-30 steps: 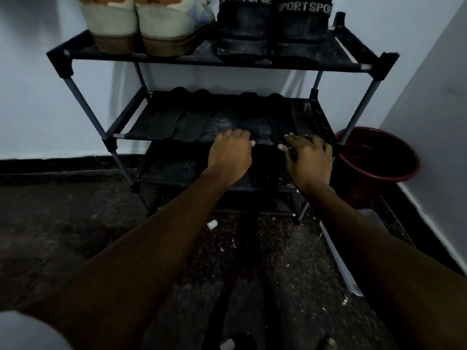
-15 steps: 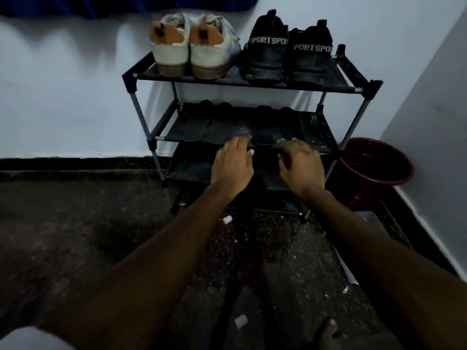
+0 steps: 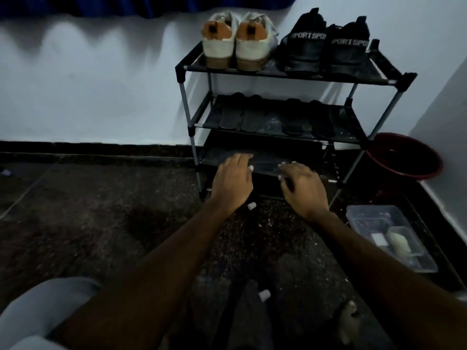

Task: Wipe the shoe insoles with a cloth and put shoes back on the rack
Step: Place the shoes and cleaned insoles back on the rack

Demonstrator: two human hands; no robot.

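A black three-tier shoe rack (image 3: 283, 74) stands against the white wall. On its top shelf sit a pair of white sneakers (image 3: 236, 45) with tan heels and a pair of black sport shoes (image 3: 327, 46). Several dark insoles (image 3: 275, 120) lie side by side on the middle shelf. My left hand (image 3: 233, 181) and my right hand (image 3: 304, 190) hover palm down in front of the bottom shelf (image 3: 265, 161), fingers spread, holding nothing. No cloth is visible.
A dark red bucket (image 3: 404, 157) stands right of the rack in the corner. A clear plastic tub (image 3: 389, 236) with small items lies on the dark floor at the right. Two small white caps (image 3: 251, 205) lie on the floor.
Both hands have drawn back from the middle shelf's front edge and lowered to the bottom shelf level. The view has pulled back and shifted left, showing more of the rack and floor.
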